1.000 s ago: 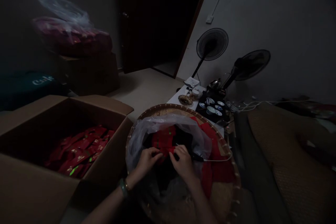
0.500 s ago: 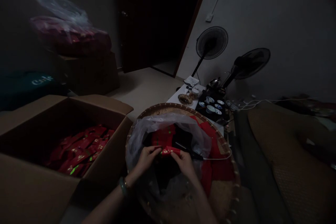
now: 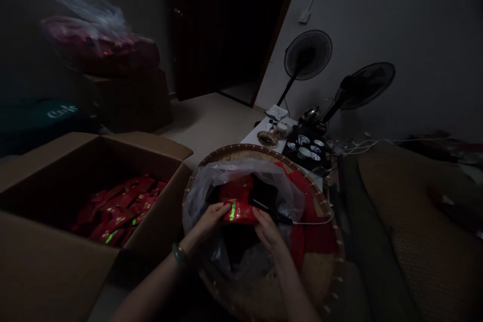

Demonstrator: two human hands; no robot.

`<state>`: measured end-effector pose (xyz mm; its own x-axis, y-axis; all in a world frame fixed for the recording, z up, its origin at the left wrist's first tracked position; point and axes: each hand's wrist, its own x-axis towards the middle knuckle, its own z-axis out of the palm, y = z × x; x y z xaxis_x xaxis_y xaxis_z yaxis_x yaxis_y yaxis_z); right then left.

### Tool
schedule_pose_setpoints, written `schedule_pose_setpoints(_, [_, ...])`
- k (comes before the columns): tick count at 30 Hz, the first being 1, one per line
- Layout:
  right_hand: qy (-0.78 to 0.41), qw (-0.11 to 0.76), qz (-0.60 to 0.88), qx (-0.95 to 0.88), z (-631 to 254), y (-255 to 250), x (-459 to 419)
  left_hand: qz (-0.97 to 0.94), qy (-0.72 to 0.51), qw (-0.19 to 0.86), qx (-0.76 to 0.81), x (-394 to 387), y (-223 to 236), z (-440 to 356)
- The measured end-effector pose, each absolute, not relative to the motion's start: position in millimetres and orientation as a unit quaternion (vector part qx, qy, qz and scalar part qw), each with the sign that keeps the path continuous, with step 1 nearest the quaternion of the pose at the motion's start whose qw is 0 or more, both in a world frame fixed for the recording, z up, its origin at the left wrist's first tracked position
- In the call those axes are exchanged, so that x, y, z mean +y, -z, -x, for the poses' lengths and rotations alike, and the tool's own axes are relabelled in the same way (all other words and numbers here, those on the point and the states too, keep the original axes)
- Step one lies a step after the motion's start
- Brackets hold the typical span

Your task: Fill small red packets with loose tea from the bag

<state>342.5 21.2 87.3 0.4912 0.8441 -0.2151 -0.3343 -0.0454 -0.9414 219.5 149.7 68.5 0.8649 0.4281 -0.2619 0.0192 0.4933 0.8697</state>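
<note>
Between my two hands is a small red packet [image 3: 241,213] with a bright green strip near its left end and some pale print. The fingers of my left hand [image 3: 212,217] pinch its left end; a green bangle circles that wrist. My right hand [image 3: 267,227] grips the right end between thumb and fingers. Below lies a round woven tray [image 3: 317,282] with an open clear plastic bag [image 3: 204,181] on it. Inside the bag's mouth are more red packets [image 3: 236,188] and a black device [image 3: 266,201] with a white cord. Its exact kind is too dark to make out.
An open cardboard box [image 3: 151,143] with many red packets [image 3: 123,211] stands at left. Behind it, a bag of pinkish-red packets [image 3: 101,50] rests on another carton. Two fans [image 3: 308,55] and a tea tray with cups [image 3: 305,152] are beyond the woven tray. Red sheets [image 3: 315,231] lie at its right.
The red packet has turned and looks flatter, so its green strip and print now face up. Both hands still hold its ends, with the right hand slightly farther right. The camera view has shifted slightly.
</note>
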Motion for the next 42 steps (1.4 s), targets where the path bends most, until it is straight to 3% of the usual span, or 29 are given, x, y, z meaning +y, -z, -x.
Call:
schedule_pose_setpoints(4, [-0.427, 0.646, 0.594, -0.22, -349.9, -79.3, 21.5, -0.639, -0.183, 0.703, 0.254, 153.7, -59.9, -219.5])
schedule_pose_setpoints(7, [-0.412, 0.608, 0.629, -0.255, -355.4, -76.3, 21.7, -0.805, -0.265, 0.485, 0.216, 150.1, -67.1, -214.9])
schedule_pose_setpoints(10, [-0.418, 0.555, 0.657, -0.292, -350.5, -77.2, 23.9, -0.918, -0.228, 0.303, 0.116, 140.5, -74.7, -214.6])
schedule_pose_setpoints(12, [-0.426, 0.539, 0.659, -0.305, -343.2, -78.4, 25.5, -0.944, -0.191, 0.252, 0.094, 134.9, -74.4, -218.3])
schedule_pose_setpoints(17, [-0.419, 0.569, 0.635, -0.312, -338.1, -80.1, 18.7, -0.937, -0.182, 0.277, 0.112, 135.4, -62.3, -225.7])
schedule_pose_setpoints(21, [-0.322, 0.585, 0.68, -0.304, -346.3, -70.6, 1.5, -0.909, -0.196, 0.328, 0.165, 141.9, -54.2, -221.7])
schedule_pose_setpoints(23, [-0.268, 0.519, 0.732, -0.351, -344.4, -58.0, -6.7, -0.9, -0.205, 0.345, 0.17, 143.7, -51.1, -219.1])
schedule_pose_setpoints(28, [-0.207, 0.264, 0.808, -0.485, -319.6, -20.9, -10.4, -0.907, -0.205, 0.347, 0.121, 146.5, -53.3, -214.8])
schedule_pose_setpoints(33, [-0.138, 0.163, 0.847, -0.487, -306.6, -6.3, 2.5, -0.919, -0.193, 0.332, 0.092, 152.7, -64.1, -209.0])
schedule_pose_setpoints(37, [-0.13, 0.179, 0.845, -0.487, -313.1, -5.3, 3.7, -0.921, -0.197, 0.321, 0.102, 156.1, -70.0, -205.2])
schedule_pose_setpoints(42, [-0.119, 0.285, 0.824, -0.474, -325.3, -10.4, 1.2, -0.907, -0.211, 0.337, 0.141, 154.5, -78.1, -208.7])
